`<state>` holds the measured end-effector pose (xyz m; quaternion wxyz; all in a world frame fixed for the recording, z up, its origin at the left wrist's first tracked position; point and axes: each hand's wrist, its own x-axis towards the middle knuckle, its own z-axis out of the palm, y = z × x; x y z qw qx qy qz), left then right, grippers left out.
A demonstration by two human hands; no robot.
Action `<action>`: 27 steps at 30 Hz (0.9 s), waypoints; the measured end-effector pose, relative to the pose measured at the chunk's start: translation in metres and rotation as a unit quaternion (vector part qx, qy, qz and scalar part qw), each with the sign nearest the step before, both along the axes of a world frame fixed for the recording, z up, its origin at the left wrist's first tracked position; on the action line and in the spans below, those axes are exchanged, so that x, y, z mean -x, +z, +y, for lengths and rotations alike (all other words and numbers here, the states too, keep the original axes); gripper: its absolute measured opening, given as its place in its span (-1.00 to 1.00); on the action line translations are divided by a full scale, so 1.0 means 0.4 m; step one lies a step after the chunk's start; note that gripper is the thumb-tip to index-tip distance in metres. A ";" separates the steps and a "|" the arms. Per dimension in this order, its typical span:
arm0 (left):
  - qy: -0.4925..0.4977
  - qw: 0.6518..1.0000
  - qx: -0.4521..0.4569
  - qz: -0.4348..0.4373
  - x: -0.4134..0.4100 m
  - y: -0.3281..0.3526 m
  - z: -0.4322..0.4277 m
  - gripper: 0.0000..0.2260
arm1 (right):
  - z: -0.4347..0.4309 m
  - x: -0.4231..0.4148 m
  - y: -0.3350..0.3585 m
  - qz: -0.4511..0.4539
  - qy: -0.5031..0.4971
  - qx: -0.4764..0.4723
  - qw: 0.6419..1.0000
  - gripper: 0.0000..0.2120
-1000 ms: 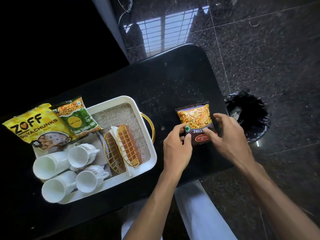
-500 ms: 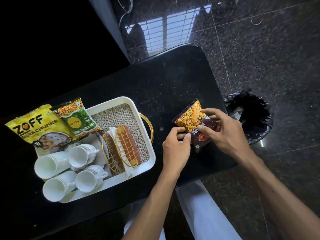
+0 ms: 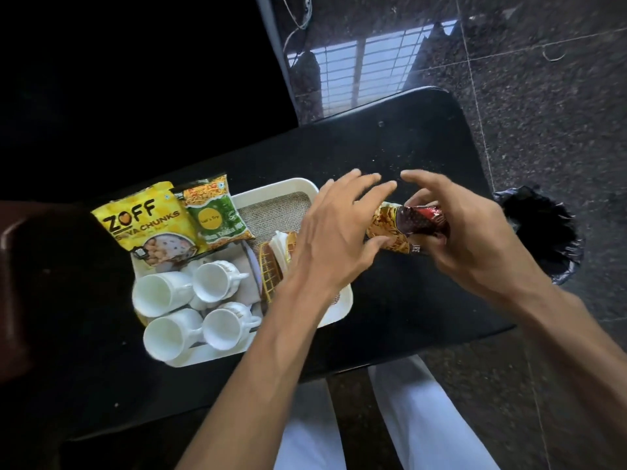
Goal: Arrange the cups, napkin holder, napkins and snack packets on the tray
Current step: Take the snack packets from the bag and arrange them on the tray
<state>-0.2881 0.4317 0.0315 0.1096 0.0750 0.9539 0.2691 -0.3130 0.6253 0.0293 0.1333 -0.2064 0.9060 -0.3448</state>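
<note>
The right hand gripped a maroon-and-orange foil snack packet, fingers curled round it, above the black table just beside the white rectangular tray. The left hand hovered over the tray's end with fingers spread straight, its thumb touching the packet.
</note>
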 end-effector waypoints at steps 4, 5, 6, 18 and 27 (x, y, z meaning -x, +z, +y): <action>-0.024 0.998 -0.052 0.000 0.003 0.006 -0.072 -0.50 | -0.067 0.011 0.029 0.021 0.017 0.033 0.999 -0.17; -0.018 0.998 -0.064 -0.001 -0.001 0.006 -0.087 -0.54 | -0.084 0.013 0.036 0.022 0.026 0.033 0.999 -0.15; -0.008 0.997 -0.073 0.001 -0.008 0.006 -0.101 -0.57 | -0.103 0.014 0.043 0.026 0.036 0.030 0.999 -0.15; 0.345 0.909 -0.232 0.016 -0.084 -0.013 -0.289 -0.69 | -0.291 0.025 0.035 -0.122 -0.154 0.176 0.965 -0.10; 0.392 0.877 -0.277 -0.030 -0.073 -0.067 -0.342 -0.65 | -0.422 0.037 -0.052 -0.249 -0.109 0.215 0.938 -0.53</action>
